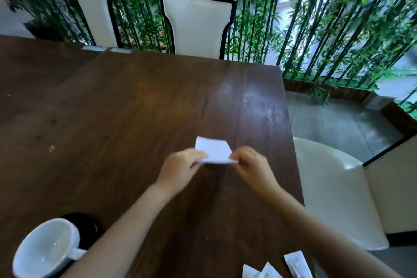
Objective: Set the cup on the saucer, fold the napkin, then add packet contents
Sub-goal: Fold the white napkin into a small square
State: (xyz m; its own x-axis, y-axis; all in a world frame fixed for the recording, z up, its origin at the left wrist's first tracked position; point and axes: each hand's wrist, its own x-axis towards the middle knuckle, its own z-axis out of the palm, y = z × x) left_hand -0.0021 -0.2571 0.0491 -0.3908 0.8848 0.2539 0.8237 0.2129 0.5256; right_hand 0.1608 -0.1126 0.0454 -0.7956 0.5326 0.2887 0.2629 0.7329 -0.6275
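Table [135,108] dark wood, napkin [213,150] mid-right; cream chairs [196,27], bamboo [338,18] beyond.

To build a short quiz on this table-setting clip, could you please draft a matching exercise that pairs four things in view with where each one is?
Things:
1. napkin
2. cup
3. packets
4. black-framed chairs

Places:
A. beyond the far edge of the table
B. lying at the near right of the table
C. pinched between the left hand and the right hand
D. near left, on the black saucer

Pairs: 1-C; 2-D; 3-B; 4-A
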